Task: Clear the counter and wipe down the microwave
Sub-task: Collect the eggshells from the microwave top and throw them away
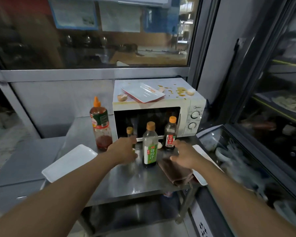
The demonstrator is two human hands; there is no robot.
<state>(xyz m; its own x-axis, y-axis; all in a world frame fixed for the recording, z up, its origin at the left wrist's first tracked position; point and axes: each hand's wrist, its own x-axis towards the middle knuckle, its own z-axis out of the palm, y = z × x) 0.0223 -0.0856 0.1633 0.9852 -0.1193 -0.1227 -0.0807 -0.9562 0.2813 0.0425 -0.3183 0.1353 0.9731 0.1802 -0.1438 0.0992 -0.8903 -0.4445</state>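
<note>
Four bottles crowd the surface (126,183); left hand (122,151) grips small bottle (129,132), right hand (186,155) open. Risk: elbowing green-label bottle (149,146) over.

Your worktop (126,182) is brushed steel, pretty shiny with reflections. The microwave (193,106) has a smooth white painted shell, stained on top. The bottles (150,146) look like clear glossy plastic, and the brown rag (176,173) is soft matt cloth.

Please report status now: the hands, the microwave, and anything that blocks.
Left hand grips small bottle; right hand open over brown cloth. Microwave top stained, tray on it. Two bottles block its door.
</note>
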